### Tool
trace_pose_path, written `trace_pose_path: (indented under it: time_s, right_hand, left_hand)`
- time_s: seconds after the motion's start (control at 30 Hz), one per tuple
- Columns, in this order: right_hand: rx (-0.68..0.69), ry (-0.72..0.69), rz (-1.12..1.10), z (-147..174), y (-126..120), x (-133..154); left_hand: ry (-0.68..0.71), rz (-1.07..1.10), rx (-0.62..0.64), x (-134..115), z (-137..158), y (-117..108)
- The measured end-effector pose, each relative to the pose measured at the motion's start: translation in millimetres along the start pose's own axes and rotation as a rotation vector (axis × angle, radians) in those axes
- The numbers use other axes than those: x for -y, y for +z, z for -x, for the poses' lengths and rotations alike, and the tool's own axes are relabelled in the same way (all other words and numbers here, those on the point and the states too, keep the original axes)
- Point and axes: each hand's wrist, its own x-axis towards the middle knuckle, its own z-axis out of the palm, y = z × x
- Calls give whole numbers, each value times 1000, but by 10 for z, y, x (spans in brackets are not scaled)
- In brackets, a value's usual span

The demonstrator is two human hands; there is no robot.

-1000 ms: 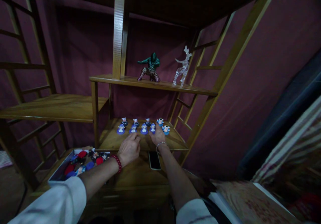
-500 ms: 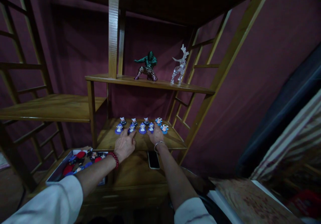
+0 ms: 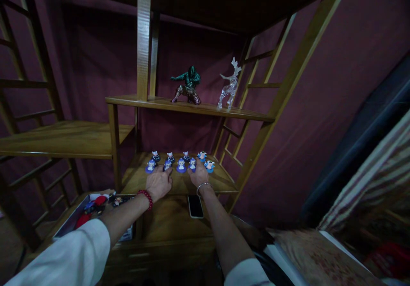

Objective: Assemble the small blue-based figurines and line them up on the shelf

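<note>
Small figurines on round bases stand in two rows on the low shelf. My left hand, with a red bead bracelet, has its thumb and fingers around a purple-and-white figurine in the front row. Around another purple-and-white figurine, farther right, my right hand has its thumb and index finger. Between the hands stands a similar purple figurine, and one more is at the left end. Behind them are black-and-white figurines. Blue-based figurines stand at the right, just beyond my right fingers.
A box of jumbled figurines lies at lower left, partly under my left forearm. A phone rests below the shelf's front edge. On the upper shelf stand a green crouching statue and a clear deer.
My left forearm and sleeve have shifted slightly and cover more of the box. Both hands stay at the same figurines, and the view has moved a little.
</note>
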Motion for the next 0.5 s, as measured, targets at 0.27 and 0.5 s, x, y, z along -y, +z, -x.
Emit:
trace_pose_path:
  time_s: [0.27, 0.5]
  right_hand:
    - [-1, 15, 10, 5, -20, 11]
    - [-35, -13, 42, 34, -6, 38]
  left_hand:
    - [25, -14, -30, 34, 13, 7]
    - [27, -18, -42, 23, 58, -4]
